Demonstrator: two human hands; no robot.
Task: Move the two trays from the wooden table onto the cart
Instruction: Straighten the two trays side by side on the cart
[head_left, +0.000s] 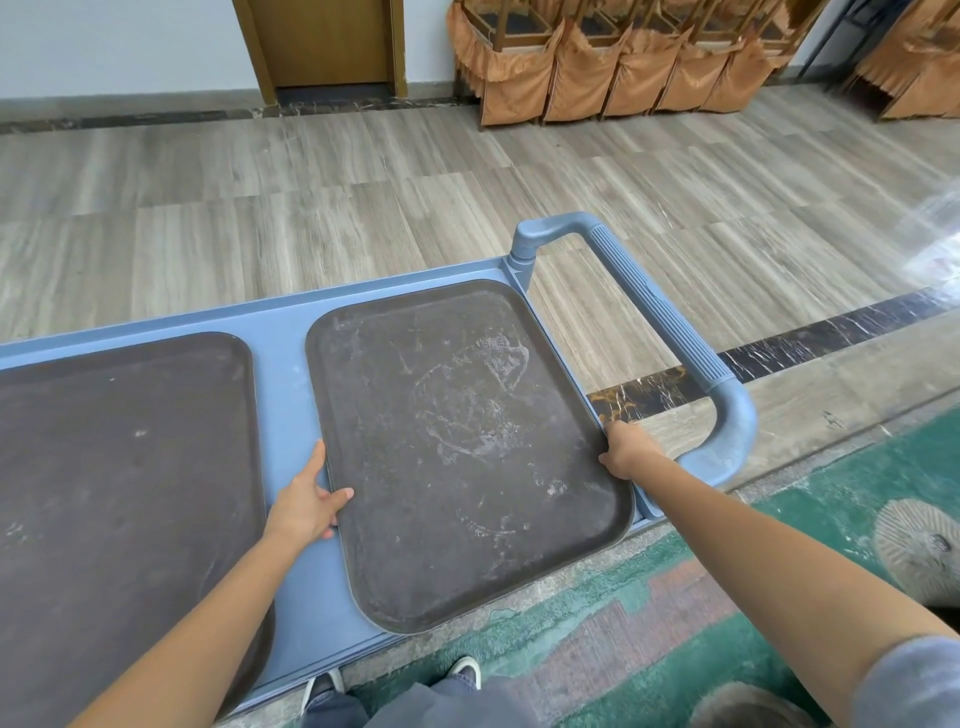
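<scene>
Two dark brown trays lie flat on the top shelf of a blue cart (283, 332). The right tray (457, 447) is scuffed with pale marks and sits close to the cart's handle end. My left hand (306, 501) grips its left rim, thumb lying on the tray's inside. My right hand (626, 449) holds its right rim, fingers curled under the edge. The left tray (119, 467) lies beside it, a strip of blue shelf between them, and my left forearm covers its near corner.
The cart's ribbed blue handle (657, 312) curves up just right of my right hand. Grey wood-look floor stretches beyond the cart. A green patterned carpet (701, 597) is underfoot. Stacked chairs with orange covers (597, 67) line the far wall beside a wooden door (322, 41).
</scene>
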